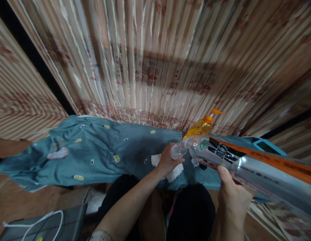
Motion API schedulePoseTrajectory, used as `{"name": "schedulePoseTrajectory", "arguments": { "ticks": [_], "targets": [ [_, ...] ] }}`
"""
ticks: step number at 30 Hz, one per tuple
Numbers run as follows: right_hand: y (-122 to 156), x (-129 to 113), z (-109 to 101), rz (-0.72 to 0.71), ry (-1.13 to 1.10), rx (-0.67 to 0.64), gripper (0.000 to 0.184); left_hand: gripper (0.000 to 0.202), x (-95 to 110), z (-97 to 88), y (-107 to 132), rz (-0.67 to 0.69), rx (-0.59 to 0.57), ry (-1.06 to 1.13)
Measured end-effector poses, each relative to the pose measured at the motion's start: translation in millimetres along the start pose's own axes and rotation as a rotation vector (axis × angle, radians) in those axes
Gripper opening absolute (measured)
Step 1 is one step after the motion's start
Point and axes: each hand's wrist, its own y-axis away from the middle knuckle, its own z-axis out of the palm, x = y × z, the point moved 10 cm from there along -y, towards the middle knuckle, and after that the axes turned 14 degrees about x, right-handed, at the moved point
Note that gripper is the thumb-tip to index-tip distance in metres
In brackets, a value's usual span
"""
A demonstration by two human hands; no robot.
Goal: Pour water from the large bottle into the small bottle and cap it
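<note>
Left hand is grasping the small bottle, clear, fingers wrapped about it, above the near half of the worktop, right of its middle. Right hand is gripping the big bottle, also clear, with an orange, black and silver label; thumb is showing, other fingers mostly hidden. Big bottle is lying tilted in the air over the worktop's right end, neck pointing left. The two necks are meeting, or nearly; cannot tell if they are touching.

White wipe, edges scalloped, is lying partly beneath the left hand, toward the near edge. Pump bottle, amber liquid, orange head, is standing at the far edge, just behind the two necks. Blue-rimmed device is lying by the far right corner, partly covered by the big bottle. Pale item is resting toward the left end. Patterned curtain is hanging behind the far edge. Dark-clad knees are showing at the near edge.
</note>
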Motion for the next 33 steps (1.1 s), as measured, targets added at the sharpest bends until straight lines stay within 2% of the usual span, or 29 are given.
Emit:
{"name": "schedulePoseTrajectory", "arguments": {
  "ticks": [5, 8, 11, 22, 30, 33],
  "targets": [
    [6, 5, 0, 0.068, -0.010, -0.008, 0.076, 0.060, 0, 0.6, 0, 0.008, 0.008, -0.020],
    [11, 13, 0, 0.124, -0.058, -0.005, 0.070, 0.057, -1, -0.2, 1, 0.007, 0.020, -0.029],
    [14, 14, 1, 0.119, -0.071, -0.020, 0.061, 0.057, 0, -0.9, 1, 0.008, 0.022, -0.019],
    [11, 16, -4, 0.130, -0.069, 0.014, 0.069, 0.059, 2, 0.5, 2, 0.018, 0.015, -0.062],
    [9, 18, -11, 0.141, -0.036, 0.040, 0.060, 0.061, -3, 0.8, 2, 0.000, 0.012, -0.057],
    [8, 15, -10, 0.150, -0.046, 0.056, 0.068, 0.061, -3, 0.5, 2, -0.002, 0.013, -0.043]
  ]
}}
